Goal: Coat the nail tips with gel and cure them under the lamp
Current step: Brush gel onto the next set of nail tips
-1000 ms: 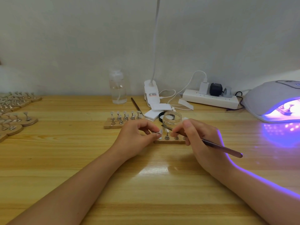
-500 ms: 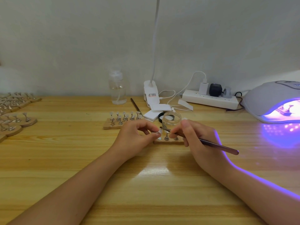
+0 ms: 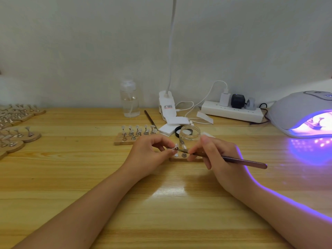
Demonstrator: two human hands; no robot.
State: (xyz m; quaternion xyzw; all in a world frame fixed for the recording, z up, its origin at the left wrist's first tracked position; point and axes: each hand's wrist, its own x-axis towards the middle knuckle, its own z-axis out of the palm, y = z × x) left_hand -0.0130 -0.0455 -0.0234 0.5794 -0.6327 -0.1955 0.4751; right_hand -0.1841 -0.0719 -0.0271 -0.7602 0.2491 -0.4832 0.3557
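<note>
The left hand pinches a small pale nail tip on its stand, lifted off the wooden strip. The right hand grips the slim brown brush, whose tip has slid left from beside the clear glass jar onto that nail tip: coating looks underway. Far right, the grey curing lamp glows violet.

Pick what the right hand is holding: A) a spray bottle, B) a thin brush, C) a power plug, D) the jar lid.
B: the right hand pinches a thin brush, its tip at the nail tip held by the left hand.
</note>
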